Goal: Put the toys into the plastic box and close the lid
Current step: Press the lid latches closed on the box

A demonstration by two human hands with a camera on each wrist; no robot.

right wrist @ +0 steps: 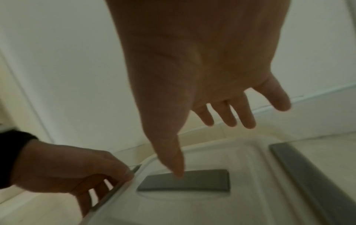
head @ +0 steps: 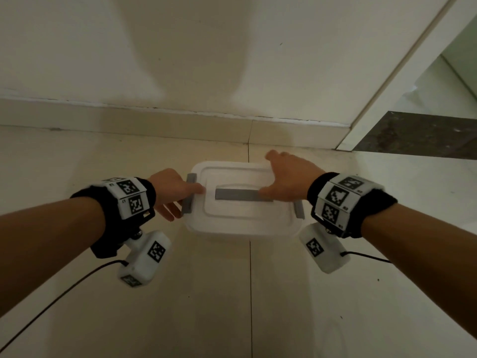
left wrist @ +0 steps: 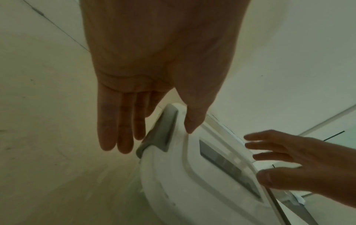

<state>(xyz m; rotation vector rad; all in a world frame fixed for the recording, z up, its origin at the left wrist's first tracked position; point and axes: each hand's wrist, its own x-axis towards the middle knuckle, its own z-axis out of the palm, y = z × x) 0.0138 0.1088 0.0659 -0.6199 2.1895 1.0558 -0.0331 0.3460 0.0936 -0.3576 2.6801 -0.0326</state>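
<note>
Plastic box [head: 240, 228] sitting on the tiled floor [head: 284, 306] near the wall, white lid [head: 240, 180] lying on top. Left hand [head: 171, 189] lying against the grey latch [head: 189, 195] at the left end, thumb on the lid, fingers straight. Right hand [head: 291, 180] spreading flat, released, thumb reaching to the grey handle [head: 238, 195]
</note>
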